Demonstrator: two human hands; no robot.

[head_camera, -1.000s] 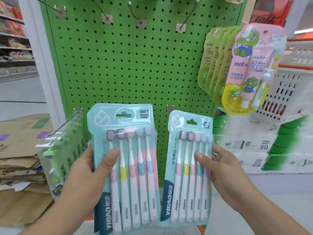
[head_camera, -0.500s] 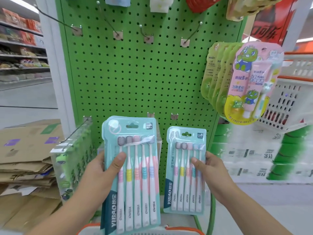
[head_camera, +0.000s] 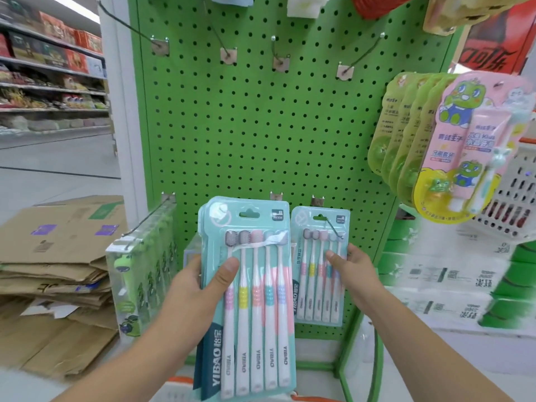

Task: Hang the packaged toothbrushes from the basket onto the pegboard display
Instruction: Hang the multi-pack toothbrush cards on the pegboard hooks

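Head view, shop aisle: left hand [head_camera: 193, 288] has its grip clamped on a stack of teal five-brush toothbrush packs [head_camera: 255, 297], thumb across the front, held upright near the camera and in front of the green pegboard [head_camera: 261, 126]. Right hand [head_camera: 352, 269] has its grip clamped on a single toothbrush pack [head_camera: 314, 285] further off, whose hanging slot sits on a lower wire hook [head_camera: 333, 227] of the board. Right: hung children's toothpaste packs [head_camera: 467, 146]; left: hung clear green packs [head_camera: 142, 274] and flattened cardboard [head_camera: 55, 256]; bottom edge: orange basket rim [head_camera: 181, 381].
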